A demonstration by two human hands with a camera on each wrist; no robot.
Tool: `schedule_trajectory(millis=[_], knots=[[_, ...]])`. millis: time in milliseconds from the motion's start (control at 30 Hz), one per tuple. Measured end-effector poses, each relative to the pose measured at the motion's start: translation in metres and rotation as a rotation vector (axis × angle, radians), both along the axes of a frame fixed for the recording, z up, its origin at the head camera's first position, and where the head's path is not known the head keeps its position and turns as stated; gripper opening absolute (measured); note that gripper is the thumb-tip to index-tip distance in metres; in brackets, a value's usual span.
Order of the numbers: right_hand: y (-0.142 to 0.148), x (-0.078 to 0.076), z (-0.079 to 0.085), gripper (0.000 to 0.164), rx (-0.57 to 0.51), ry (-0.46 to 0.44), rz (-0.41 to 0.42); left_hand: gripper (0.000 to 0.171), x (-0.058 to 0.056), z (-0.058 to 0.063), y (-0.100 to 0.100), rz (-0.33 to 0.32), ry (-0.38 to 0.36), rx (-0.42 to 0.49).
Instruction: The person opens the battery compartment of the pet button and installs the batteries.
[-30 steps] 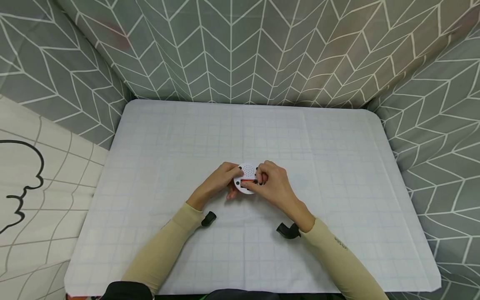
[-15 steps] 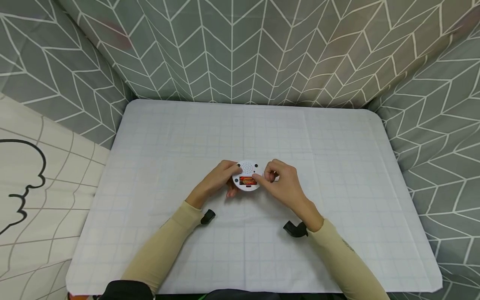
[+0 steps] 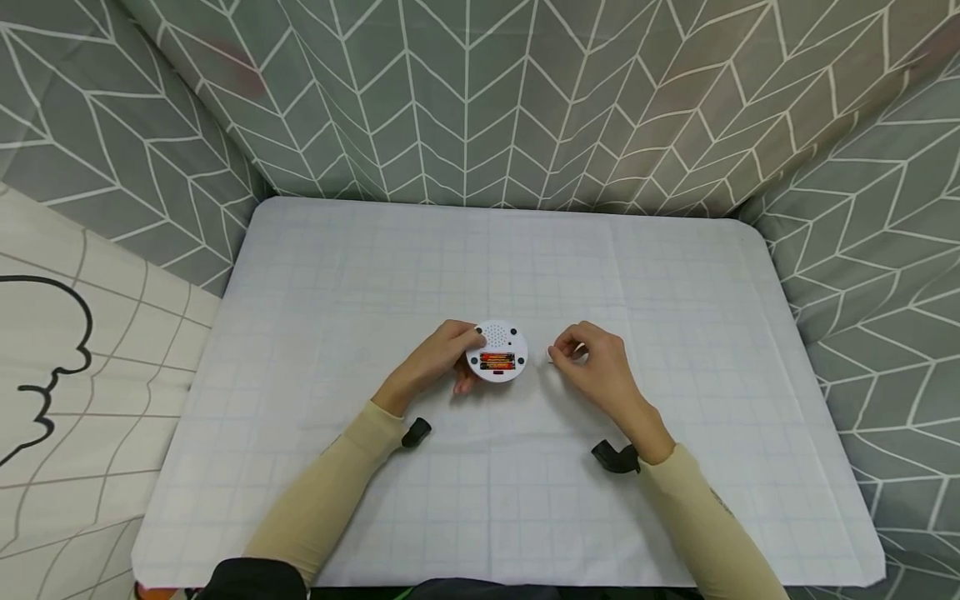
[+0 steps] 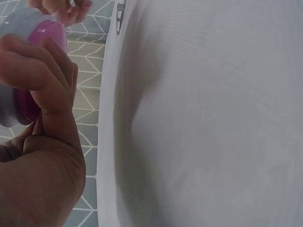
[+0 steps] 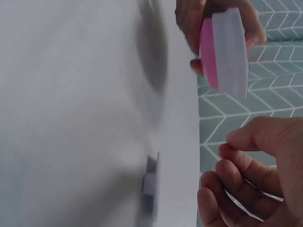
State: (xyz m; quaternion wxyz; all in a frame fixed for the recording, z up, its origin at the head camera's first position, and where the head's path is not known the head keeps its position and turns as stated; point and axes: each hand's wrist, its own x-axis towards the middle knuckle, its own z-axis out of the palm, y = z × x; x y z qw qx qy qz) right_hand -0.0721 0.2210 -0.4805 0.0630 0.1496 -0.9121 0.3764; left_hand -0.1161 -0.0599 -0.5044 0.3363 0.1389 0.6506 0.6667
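Note:
My left hand grips a round white device by its left side, thumb on the face. Dotted holes, dark round spots and an uncovered battery bay with red-and-black batteries show on that face. In both wrist views the device's other side is pink. To the right, my right hand hovers with bent fingers, thumb near the index fingertip; nothing shows between them in the right wrist view. A small pale flat piece, perhaps the battery cover, lies on the table below these fingers; the hand mostly hides it in the head view.
A white cloth with a faint grid covers the table. Grey-green curtains with white zigzag lines hang behind and at the sides. Black wrist mounts stick out from the beige sleeves.
My right hand has come off the device's battery bay and moved right, toward the small pale piece, leaving the batteries in full sight. The left hand still holds the device in nearly the same place.

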Motion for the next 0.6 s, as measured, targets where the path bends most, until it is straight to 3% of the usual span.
schedule_trajectory(millis=[233, 600], knots=[[0.014, -0.001, -0.008, 0.008, 0.093, -0.020, -0.002, 0.035, 0.000, 0.002, 0.000, -0.003, 0.013, -0.017], [0.024, -0.001, -0.011, 0.033, 0.204, -0.110, 0.039, 0.036, 0.001, 0.000, 0.001, -0.001, 0.011, -0.024]])
